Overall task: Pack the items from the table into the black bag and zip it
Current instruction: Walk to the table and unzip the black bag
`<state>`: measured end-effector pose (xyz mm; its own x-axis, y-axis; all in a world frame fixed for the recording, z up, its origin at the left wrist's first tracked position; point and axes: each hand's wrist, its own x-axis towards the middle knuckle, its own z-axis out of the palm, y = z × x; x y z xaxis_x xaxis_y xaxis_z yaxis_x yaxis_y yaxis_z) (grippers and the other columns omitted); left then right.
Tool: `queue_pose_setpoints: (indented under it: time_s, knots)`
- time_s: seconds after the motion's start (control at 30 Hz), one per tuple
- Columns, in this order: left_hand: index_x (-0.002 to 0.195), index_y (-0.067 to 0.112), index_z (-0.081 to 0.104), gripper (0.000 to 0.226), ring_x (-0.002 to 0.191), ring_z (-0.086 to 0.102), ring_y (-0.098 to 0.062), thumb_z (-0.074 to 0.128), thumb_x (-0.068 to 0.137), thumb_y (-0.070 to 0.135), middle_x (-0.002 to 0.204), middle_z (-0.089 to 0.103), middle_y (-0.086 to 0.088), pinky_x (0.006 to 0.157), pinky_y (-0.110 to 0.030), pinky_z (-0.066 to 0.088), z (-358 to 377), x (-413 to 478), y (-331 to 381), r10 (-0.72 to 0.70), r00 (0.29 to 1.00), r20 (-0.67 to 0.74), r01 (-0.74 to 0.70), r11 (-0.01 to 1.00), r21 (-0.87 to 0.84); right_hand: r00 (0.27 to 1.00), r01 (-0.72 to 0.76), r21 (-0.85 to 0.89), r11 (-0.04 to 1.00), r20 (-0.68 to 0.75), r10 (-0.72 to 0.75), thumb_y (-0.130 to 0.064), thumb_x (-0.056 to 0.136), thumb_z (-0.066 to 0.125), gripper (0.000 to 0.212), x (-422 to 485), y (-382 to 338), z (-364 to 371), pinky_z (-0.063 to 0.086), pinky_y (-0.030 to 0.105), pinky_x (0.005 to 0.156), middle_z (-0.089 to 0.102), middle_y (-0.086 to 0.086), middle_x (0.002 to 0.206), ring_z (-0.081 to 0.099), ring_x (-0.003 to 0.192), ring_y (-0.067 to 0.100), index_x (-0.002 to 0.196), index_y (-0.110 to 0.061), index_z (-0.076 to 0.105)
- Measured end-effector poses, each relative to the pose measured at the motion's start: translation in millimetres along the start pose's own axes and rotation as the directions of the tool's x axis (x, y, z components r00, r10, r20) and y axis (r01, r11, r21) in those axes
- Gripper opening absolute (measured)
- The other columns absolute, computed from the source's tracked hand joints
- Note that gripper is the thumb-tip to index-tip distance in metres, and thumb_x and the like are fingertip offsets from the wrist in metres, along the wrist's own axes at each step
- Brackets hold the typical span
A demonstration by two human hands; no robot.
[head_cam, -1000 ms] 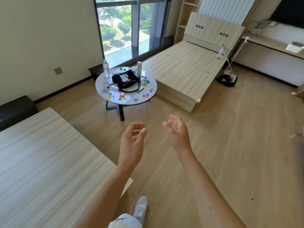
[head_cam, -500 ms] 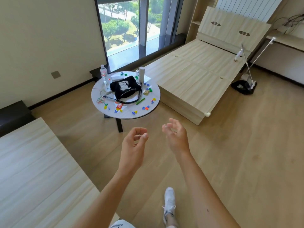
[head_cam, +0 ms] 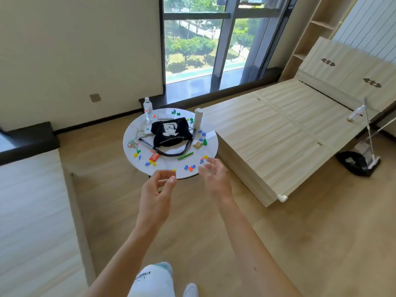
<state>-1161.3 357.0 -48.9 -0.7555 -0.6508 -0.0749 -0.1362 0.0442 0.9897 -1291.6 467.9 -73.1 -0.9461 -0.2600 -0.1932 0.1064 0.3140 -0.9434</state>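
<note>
The black bag lies in the middle of the round white table, its white print facing up and its strap looping out toward the near edge. Around it are a green pen, a red packet, small coloured number pieces, a water bottle at the far left and a white tube standing upright at the far right.

Both bare arms reach forward from the bottom of the view, hands held in the air at the table's near edge and touching nothing. The left hand is loosely curled, thumb and forefinger nearly meeting, empty. The right hand is slack with fingers slightly spread and bent, palm turned inward toward the left, empty. A wooden bed frame stands just right of the table.
</note>
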Motion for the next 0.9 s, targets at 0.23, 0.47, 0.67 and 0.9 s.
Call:
queue_pose_setpoints:
  time_s: [0.23, 0.47, 0.67, 0.9]
  knots:
    - [0.098, 0.026, 0.069, 0.020, 0.097, 0.067, -0.016, 0.055, 0.087, 0.035, 0.095, 0.072, 0.004, 0.090, -0.045, 0.054, 42, 73, -1, -0.058, 0.996, -0.072, 0.060, 0.998, 0.020, 0.996, 0.005, -0.015, 1.000, 0.088, -0.004, -0.030, 0.093, 0.067, 0.038, 102, -3, 9, 0.049, 0.020, 0.071, 0.063, -0.007, 0.116, 0.068, 0.098, 0.011, 0.130, -0.026, 0.057]
    - [0.099, 0.024, 0.067, 0.011, 0.093, 0.062, 0.000, 0.056, 0.096, 0.022, 0.099, 0.069, 0.010, 0.086, -0.040, 0.055, 82, 208, -13, -0.056, 0.991, -0.125, 0.060, 0.998, 0.025, 0.993, -0.026, -0.026, 0.999, 0.112, 0.029, -0.023, 0.094, 0.067, 0.035, 228, -11, 25, 0.053, 0.015, 0.061, 0.064, 0.000, 0.120, 0.069, 0.101, 0.018, 0.128, -0.020, 0.059]
    - [0.101, 0.024, 0.065, 0.010, 0.092, 0.062, 0.000, 0.056, 0.097, 0.023, 0.097, 0.067, 0.014, 0.082, -0.028, 0.051, 113, 323, -8, -0.052, 0.993, -0.106, 0.059, 0.996, 0.063, 0.993, -0.034, -0.135, 0.990, 0.108, 0.049, -0.028, 0.093, 0.067, 0.035, 334, -19, 29, 0.057, 0.040, 0.089, 0.066, -0.005, 0.115, 0.068, 0.102, 0.016, 0.127, -0.024, 0.059]
    - [0.101, 0.026, 0.065, 0.010, 0.094, 0.062, -0.001, 0.055, 0.097, 0.028, 0.100, 0.068, 0.014, 0.076, -0.018, 0.047, 141, 397, -24, -0.129, 0.978, -0.163, 0.142, 0.987, 0.071, 0.980, -0.047, -0.180, 0.983, 0.182, 0.081, -0.025, 0.093, 0.065, 0.034, 416, -6, 53, 0.056, 0.045, 0.092, 0.068, -0.001, 0.115, 0.068, 0.103, 0.022, 0.126, -0.020, 0.061]
